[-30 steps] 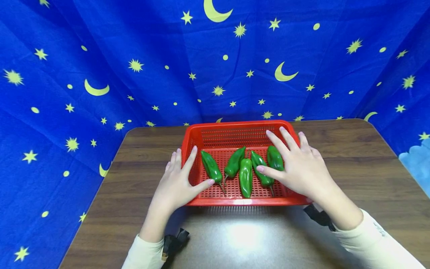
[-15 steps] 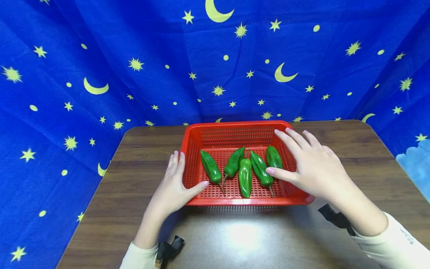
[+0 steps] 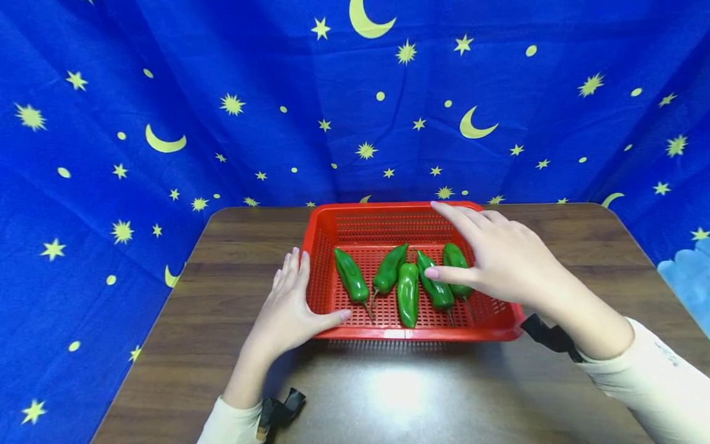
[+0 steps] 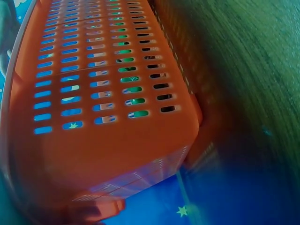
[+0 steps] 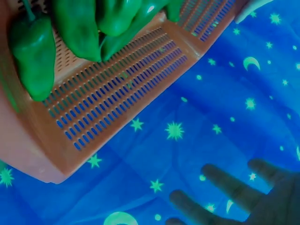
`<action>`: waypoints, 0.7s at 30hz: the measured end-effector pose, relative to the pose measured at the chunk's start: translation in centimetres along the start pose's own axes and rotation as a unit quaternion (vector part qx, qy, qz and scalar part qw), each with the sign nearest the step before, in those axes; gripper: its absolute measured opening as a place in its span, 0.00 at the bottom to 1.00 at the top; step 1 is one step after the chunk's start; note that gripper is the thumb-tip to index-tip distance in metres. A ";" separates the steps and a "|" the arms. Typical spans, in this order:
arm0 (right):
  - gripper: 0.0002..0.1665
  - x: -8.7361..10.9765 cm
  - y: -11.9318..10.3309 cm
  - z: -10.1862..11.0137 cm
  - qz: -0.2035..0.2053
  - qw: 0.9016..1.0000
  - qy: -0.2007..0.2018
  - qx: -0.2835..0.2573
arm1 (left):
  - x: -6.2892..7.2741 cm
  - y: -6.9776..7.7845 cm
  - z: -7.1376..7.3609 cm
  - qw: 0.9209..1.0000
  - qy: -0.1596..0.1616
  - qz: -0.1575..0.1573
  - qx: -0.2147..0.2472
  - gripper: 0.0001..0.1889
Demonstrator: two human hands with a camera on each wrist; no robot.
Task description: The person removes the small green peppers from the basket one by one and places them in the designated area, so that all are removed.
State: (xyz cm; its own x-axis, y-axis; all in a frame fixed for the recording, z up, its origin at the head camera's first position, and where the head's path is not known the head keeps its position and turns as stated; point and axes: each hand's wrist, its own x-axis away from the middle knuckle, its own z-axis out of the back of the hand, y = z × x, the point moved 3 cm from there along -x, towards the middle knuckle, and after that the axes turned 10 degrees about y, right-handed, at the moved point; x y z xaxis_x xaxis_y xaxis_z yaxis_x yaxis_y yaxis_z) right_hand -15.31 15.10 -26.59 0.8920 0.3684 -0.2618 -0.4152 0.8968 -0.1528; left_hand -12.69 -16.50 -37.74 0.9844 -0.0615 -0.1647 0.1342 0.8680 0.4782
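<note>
Several long green peppers lie in a red perforated plastic basket (image 3: 360, 333); the leftmost pepper (image 3: 351, 277) slants, and the middle pepper (image 3: 407, 296) points toward the near side. My left hand (image 3: 284, 320) is at the basket's left end, its straight fingers along the outside and its thumb over the near left corner. Above the right end hovers my right hand (image 3: 507, 262), fingers extended and thumb spread, holding nothing. The thumb overlaps the two rightmost peppers in the head view. In the right wrist view, the right hand's spread fingers (image 5: 232, 187) show beyond the basket.
The basket stands on a brown wood-grain table (image 3: 183, 320), close to its back edge. A blue cloth (image 3: 266, 74) with yellow moons and stars hangs behind and at both sides. Black straps (image 3: 549, 336) are on both wrists, below light sleeves.
My left hand has drawn back slightly left, its index finger now outside the basket wall. My right hand went right, then came back a little left. The peppers stay in place.
</note>
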 end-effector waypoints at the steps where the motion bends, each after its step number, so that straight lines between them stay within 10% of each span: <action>1: 0.61 -0.4 -0.1 0.0 0.003 1.000 -0.005 -0.005 | 0.0 0.0 0.0 1.000 0.000 -0.001 0.001 0.73; 21: 0.57 -7.6 -2.5 -5.0 0.079 0.980 -0.081 -0.161 | 0.0 0.0 0.1 1.000 -0.004 0.002 -0.008 0.75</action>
State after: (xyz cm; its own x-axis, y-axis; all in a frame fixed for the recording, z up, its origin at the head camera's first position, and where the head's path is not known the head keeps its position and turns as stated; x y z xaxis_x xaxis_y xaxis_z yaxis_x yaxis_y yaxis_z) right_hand -21.98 8.81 -28.99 0.8181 0.5538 -0.1550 -0.5616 0.7113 -0.4226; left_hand -12.65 -16.57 -37.65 0.9858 -0.0610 -0.1565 0.1279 0.8764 0.4642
